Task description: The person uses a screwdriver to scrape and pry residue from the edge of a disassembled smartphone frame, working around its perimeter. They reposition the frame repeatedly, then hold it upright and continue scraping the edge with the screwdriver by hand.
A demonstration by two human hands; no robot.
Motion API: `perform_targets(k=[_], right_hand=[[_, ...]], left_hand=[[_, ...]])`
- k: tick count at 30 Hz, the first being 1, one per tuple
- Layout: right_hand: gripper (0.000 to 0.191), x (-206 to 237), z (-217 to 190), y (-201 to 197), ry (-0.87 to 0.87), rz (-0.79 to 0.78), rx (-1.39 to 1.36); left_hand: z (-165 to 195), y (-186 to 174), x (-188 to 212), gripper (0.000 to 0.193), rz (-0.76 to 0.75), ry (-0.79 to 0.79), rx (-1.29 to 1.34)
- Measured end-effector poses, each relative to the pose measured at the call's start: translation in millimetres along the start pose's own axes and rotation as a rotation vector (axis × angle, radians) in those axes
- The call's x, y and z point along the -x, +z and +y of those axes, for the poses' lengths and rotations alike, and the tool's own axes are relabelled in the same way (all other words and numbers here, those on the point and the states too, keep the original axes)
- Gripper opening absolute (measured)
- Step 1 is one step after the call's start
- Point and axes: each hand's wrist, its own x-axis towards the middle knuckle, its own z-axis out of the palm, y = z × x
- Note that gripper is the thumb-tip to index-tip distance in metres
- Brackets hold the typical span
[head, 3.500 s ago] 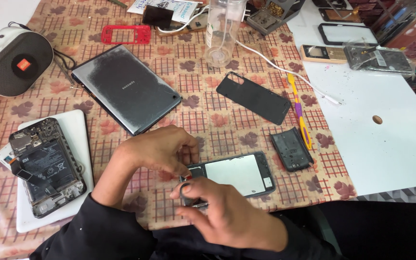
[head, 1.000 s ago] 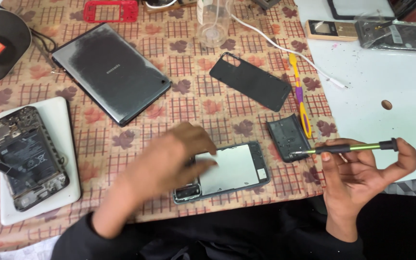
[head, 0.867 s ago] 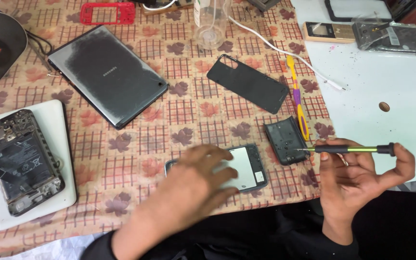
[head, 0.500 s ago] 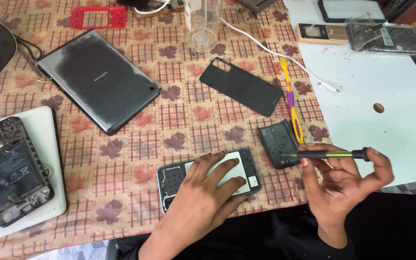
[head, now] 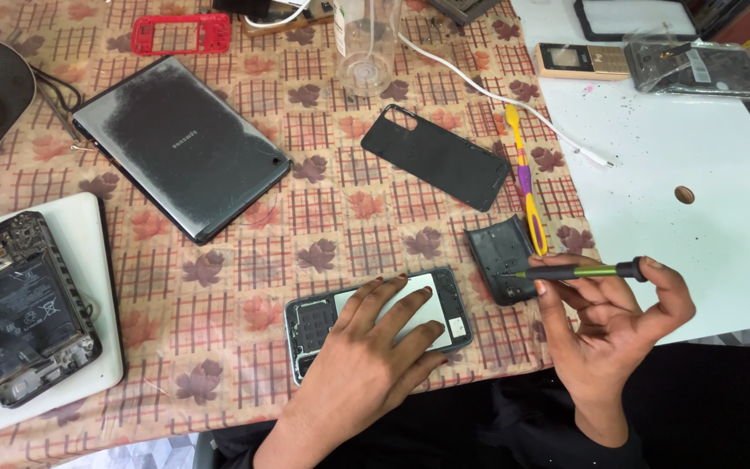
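Right, my right hand (head: 618, 334) pinches a slim screwdriver (head: 576, 272) between thumb and fingertips, closed on its black-and-green handle. The tool lies nearly level, long axis running left to right, its fine metal tip pointing left over the edge of a small dark phone part (head: 501, 258) that lies on the cloth. That hand is raised off the table, palm turned toward me, fingers curled, wrist coming up from the bottom edge.

My left hand (head: 366, 360) lies flat, fingers spread, pressing down on the opened phone frame (head: 449, 306), gripping nothing. The frame lies flat near the table's front edge, its long axis roughly left to right, with a pale panel showing inside. My forearm comes in from the lower middle.

A white tray (head: 88, 252) at the left holds a second opened phone (head: 23, 317), its battery and boards exposed. A clear plastic cup (head: 365, 43) stands upright at the top; I cannot tell what is in it.

Beyond the frame, a black back cover (head: 436, 156) lies at a slant, a yellow-and-purple toothbrush (head: 527, 178) just beside it. A dark tablet (head: 180, 143) lies face down further left on the patterned tablecloth (head: 323, 217).
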Motion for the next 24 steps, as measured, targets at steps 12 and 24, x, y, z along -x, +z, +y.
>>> perform_targets(k=[12,24], right_hand=[[0.073,-1.8,-0.9,-0.7,-0.009,0.05,0.011],[0.075,19.0,-29.8,-12.4,-0.047,-0.225,0.261]], left_hand=[[-1.3,-2.6,3.6,0.021,0.098,0.058,0.03],[-25.2,-41.0,30.8,0.012,0.274,-0.22,-0.078]])
